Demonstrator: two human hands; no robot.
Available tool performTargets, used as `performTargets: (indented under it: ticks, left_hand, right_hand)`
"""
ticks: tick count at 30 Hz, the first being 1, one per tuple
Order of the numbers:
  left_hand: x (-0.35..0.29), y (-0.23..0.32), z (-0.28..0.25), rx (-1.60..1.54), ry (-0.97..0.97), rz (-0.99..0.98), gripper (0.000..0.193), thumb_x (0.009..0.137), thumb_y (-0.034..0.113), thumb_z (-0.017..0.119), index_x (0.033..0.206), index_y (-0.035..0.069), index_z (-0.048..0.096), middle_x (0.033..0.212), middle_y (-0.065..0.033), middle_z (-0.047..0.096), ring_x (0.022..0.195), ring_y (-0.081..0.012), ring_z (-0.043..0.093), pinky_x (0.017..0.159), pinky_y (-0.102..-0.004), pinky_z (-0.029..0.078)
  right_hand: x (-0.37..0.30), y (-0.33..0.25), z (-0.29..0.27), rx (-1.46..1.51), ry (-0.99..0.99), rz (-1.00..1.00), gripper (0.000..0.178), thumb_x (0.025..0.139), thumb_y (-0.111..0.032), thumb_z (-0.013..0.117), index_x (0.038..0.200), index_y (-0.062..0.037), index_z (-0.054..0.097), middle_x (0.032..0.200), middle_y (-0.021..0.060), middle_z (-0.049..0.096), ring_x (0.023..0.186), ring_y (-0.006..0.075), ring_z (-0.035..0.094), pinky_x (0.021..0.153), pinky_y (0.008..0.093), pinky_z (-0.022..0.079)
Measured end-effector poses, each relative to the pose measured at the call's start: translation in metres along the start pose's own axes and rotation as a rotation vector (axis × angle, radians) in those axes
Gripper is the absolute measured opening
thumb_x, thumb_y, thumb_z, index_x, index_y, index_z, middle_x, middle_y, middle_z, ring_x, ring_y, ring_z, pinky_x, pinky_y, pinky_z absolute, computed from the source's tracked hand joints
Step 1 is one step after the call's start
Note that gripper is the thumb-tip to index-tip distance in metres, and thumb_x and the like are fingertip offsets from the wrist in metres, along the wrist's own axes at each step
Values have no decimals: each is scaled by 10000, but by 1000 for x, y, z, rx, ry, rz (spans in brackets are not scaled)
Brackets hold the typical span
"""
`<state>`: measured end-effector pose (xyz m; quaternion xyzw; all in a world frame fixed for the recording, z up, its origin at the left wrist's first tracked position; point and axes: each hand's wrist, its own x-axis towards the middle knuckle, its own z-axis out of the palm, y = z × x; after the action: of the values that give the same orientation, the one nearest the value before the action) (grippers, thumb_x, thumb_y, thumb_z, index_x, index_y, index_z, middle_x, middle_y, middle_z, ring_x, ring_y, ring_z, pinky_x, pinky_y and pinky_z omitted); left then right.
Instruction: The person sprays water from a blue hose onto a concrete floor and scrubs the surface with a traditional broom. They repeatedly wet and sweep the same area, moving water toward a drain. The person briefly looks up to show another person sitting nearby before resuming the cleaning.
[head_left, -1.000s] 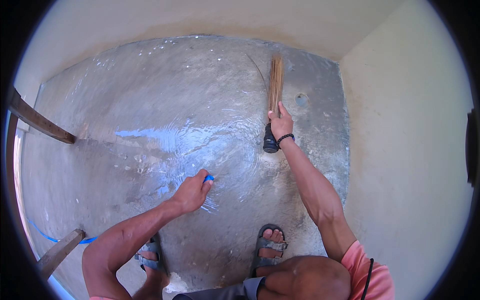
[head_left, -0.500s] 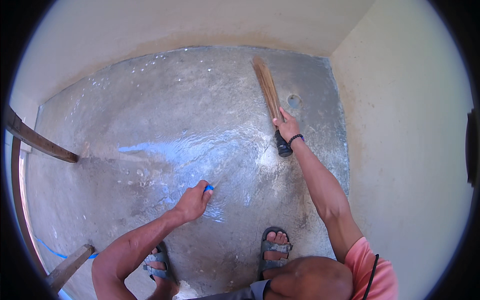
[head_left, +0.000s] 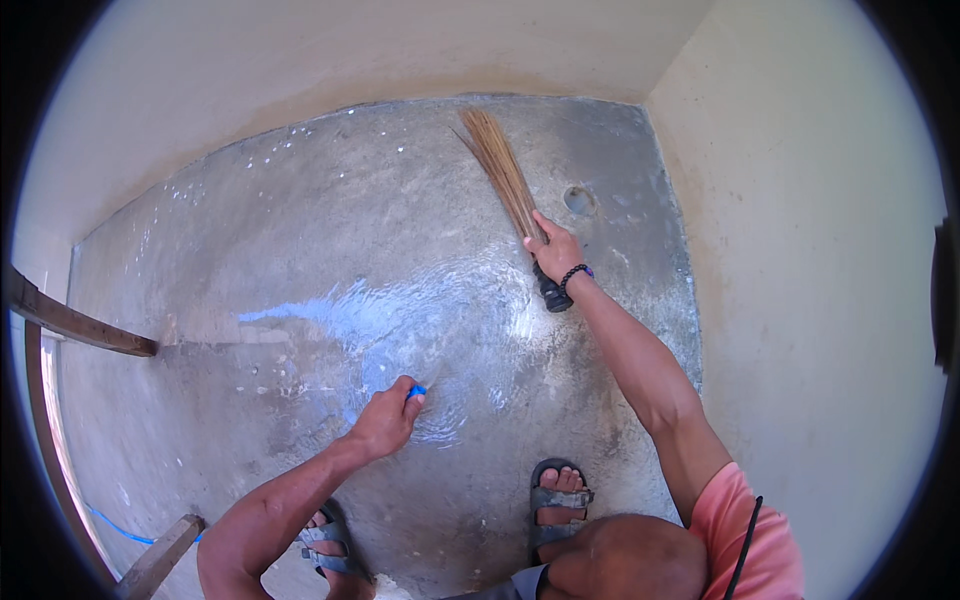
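My left hand [head_left: 388, 420] is closed round a blue hose [head_left: 417, 391], of which only the tip shows past my thumb. A thin stream of water leaves it and spreads in ripples over the wet concrete floor [head_left: 250, 240]. Further forward and to the right, my right hand [head_left: 556, 250] grips a stick broom [head_left: 497, 165] near its black-bound handle [head_left: 553, 291]. The brown bristles point away from me, fanned slightly toward the far wall. Whether their tips touch the floor is hard to tell.
A round drain hole [head_left: 579, 201] lies right of the broom. Pale walls [head_left: 800, 250] meet at the far right corner. Wooden legs [head_left: 85, 325] stand at the left, with blue hose on the floor near the lower one. My sandalled foot [head_left: 559, 500] is at the front.
The broom's bristle end has swung left and its bristles are spread wider. My right hand has shifted slightly left with it. My left hand has moved a little nearer, still holding the running hose.
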<state>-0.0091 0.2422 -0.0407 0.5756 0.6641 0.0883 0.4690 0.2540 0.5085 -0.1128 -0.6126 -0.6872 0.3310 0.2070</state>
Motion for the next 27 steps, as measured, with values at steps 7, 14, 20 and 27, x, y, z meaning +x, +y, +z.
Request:
performTargets:
  ticks: [7, 14, 20, 27]
  left_hand:
    - [0, -3, 3, -54, -11, 6, 321, 990, 273, 468, 1139, -10, 477, 864, -298, 631, 874, -491, 603, 759, -525, 454]
    - [2, -9, 4, -8, -23, -11, 290, 978, 241, 488, 1125, -8, 498, 839, -255, 622, 829, -432, 619, 727, -466, 467]
    - [7, 0, 2, -18, -69, 19, 316, 996, 257, 464, 1166, -10, 467, 889, -299, 633, 896, -473, 613, 766, -513, 461]
    - [-1, -3, -1, -104, -47, -34, 323, 996, 279, 472, 1173, 8, 473, 905, -290, 637, 907, -474, 611, 769, -502, 468]
  right_hand:
    - [9, 16, 13, 270, 484, 262, 616, 822, -236, 658, 1379, -47, 476, 1340, 202, 541, 1238, 332, 519, 1038, 372, 395]
    - [-10, -22, 28, 289, 310, 23, 618, 798, -249, 665, 1366, -69, 497, 1296, 228, 564, 1221, 348, 533, 1043, 378, 393]
    - [37, 60, -39, 43, 167, 23, 593, 788, -274, 708, 1345, -159, 543, 1243, 208, 605, 1160, 318, 587, 1002, 349, 433]
    - [25, 44, -14, 181, 273, 191, 576, 792, -229, 720, 1332, -112, 555, 1273, 203, 593, 1171, 292, 586, 1001, 332, 428]
